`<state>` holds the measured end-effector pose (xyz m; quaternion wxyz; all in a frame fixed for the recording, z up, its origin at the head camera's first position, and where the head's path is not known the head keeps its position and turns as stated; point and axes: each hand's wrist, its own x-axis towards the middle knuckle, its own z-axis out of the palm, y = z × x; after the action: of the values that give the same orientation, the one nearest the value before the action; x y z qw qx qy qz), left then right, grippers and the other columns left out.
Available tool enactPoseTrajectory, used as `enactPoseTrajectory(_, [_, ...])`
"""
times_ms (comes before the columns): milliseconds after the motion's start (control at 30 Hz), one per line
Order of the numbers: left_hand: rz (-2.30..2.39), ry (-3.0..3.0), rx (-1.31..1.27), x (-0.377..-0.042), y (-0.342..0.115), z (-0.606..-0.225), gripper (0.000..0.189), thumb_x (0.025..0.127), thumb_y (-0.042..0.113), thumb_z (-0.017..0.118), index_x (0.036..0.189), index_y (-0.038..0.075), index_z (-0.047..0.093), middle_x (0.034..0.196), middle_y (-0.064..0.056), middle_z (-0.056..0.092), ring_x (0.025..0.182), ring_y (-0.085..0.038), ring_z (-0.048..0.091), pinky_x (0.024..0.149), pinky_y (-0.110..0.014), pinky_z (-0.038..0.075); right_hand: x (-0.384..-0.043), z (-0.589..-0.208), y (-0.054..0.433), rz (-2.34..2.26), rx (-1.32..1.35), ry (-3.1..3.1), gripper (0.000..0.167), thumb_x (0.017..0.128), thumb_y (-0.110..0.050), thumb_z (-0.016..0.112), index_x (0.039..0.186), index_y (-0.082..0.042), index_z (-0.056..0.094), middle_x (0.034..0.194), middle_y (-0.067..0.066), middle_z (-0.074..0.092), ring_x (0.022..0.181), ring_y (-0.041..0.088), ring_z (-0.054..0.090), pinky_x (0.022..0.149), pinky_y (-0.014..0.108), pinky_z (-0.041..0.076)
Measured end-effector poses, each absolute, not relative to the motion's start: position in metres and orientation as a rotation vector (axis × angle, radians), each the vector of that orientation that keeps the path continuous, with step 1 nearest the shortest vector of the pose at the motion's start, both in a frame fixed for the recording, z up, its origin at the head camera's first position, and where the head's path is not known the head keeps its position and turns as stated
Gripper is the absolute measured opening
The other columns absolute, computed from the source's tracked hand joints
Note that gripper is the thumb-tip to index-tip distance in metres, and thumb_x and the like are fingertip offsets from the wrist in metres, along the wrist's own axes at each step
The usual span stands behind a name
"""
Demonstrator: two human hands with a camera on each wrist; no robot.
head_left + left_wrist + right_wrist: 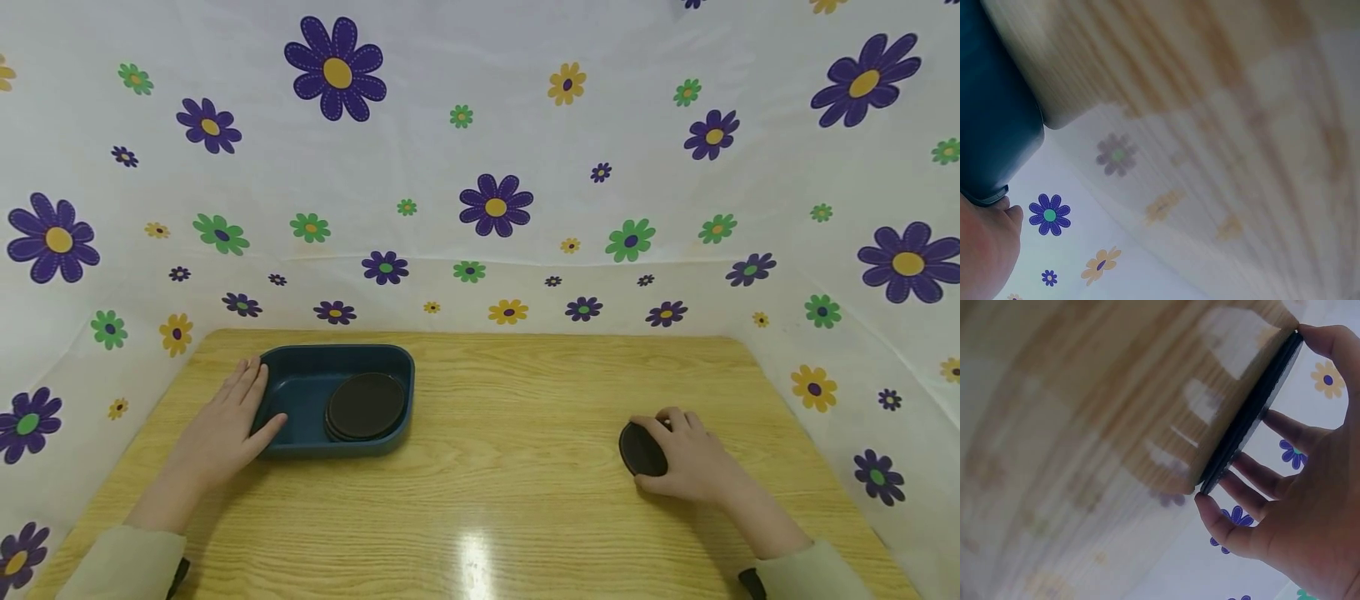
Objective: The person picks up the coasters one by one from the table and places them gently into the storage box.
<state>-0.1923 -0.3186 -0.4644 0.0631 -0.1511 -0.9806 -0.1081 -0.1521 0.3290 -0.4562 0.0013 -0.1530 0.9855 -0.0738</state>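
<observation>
My left hand rests at the left end of a dark blue rectangular tray; its fingers lie straight along the rim and the thumb reaches over the near left corner. Inside the tray, toward the right end, lies a small stack of black round coasters. Well to the right, my right hand grips another black round coaster by its edge. In the right wrist view the thumb and fingertips spread around that coaster, which sits close over the tabletop.
The wooden table has a glossy top that reflects light near its front. White cloth printed with purple, green and yellow flowers encloses the back and both sides. Bare tabletop lies between the tray and the right hand.
</observation>
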Motion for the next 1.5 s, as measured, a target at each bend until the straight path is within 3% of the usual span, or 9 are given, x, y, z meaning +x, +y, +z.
enactPoseTrajectory(133, [-0.326, -2.965, -0.455, -0.192, -0.318, -0.464, 0.088, 0.107, 0.046, 0.056, 0.164, -0.012, 0.022, 0.173, -0.033, 0.018, 0.164, -0.047, 0.012, 0.137, -0.054, 0.008, -0.153, -0.456, 0.329, -0.209, -0.483, 3.1, 0.085, 0.072, -0.05, 0.09, 0.144, -0.012, 0.062, 0.128, 0.025, 0.057, 0.114, 0.047, 0.057, 0.077, 0.067, 0.056])
enactPoseTrajectory(367, [-0.325, -2.967, -0.459, -0.193, -0.319, -0.468, 0.088, 0.108, 0.047, 0.055, 0.164, -0.011, 0.021, 0.174, -0.032, 0.017, 0.165, -0.045, 0.009, 0.136, -0.042, -0.005, -0.156, -0.455, 0.326, -0.135, -0.53, 3.131, 0.084, 0.072, -0.05, 0.088, 0.143, -0.015, 0.063, 0.13, 0.022, 0.057, 0.117, 0.044, 0.056, 0.075, 0.063, 0.054])
enactPoseTrajectory(700, [-0.329, -2.982, -0.452, -0.193, -0.317, -0.467, 0.089, 0.108, 0.048, 0.055, 0.164, -0.011, 0.021, 0.173, -0.033, 0.018, 0.164, -0.047, 0.011, 0.137, -0.053, 0.007, -0.165, -0.448, 0.309, -0.138, -0.573, 3.129, 0.085, 0.074, -0.05, 0.086, 0.148, -0.016, 0.059, 0.133, 0.023, 0.055, 0.121, 0.044, 0.055, 0.082, 0.065, 0.054])
enactPoseTrajectory(1100, [-0.341, -2.973, -0.461, -0.194, -0.318, -0.467, 0.088, 0.108, 0.047, 0.055, 0.164, -0.011, 0.021, 0.174, -0.032, 0.016, 0.165, -0.047, 0.011, 0.137, -0.051, 0.004, -0.187, -0.442, 0.278, -0.189, -0.655, 3.135, 0.083, 0.079, -0.046, 0.083, 0.151, -0.016, 0.056, 0.137, 0.023, 0.053, 0.127, 0.045, 0.052, 0.094, 0.071, 0.051])
enactPoseTrajectory(1367, [-0.331, -2.969, -0.456, -0.194, -0.318, -0.466, 0.089, 0.107, 0.048, 0.056, 0.164, -0.011, 0.022, 0.174, -0.032, 0.017, 0.164, -0.047, 0.012, 0.136, -0.055, 0.009, -0.204, -0.436, 0.257, -0.23, -0.718, 3.131, 0.084, 0.08, -0.046, 0.083, 0.153, -0.016, 0.054, 0.139, 0.025, 0.052, 0.127, 0.047, 0.052, 0.093, 0.07, 0.052])
enactPoseTrajectory(1500, [-0.34, -2.964, -0.462, -0.194, -0.319, -0.465, 0.088, 0.108, 0.047, 0.056, 0.164, -0.011, 0.021, 0.174, -0.032, 0.017, 0.165, -0.047, 0.011, 0.137, -0.051, 0.005, -0.214, -0.432, 0.245, -0.238, -0.749, 3.115, 0.085, 0.081, -0.047, 0.082, 0.154, -0.016, 0.053, 0.14, 0.025, 0.052, 0.128, 0.046, 0.052, 0.094, 0.071, 0.053])
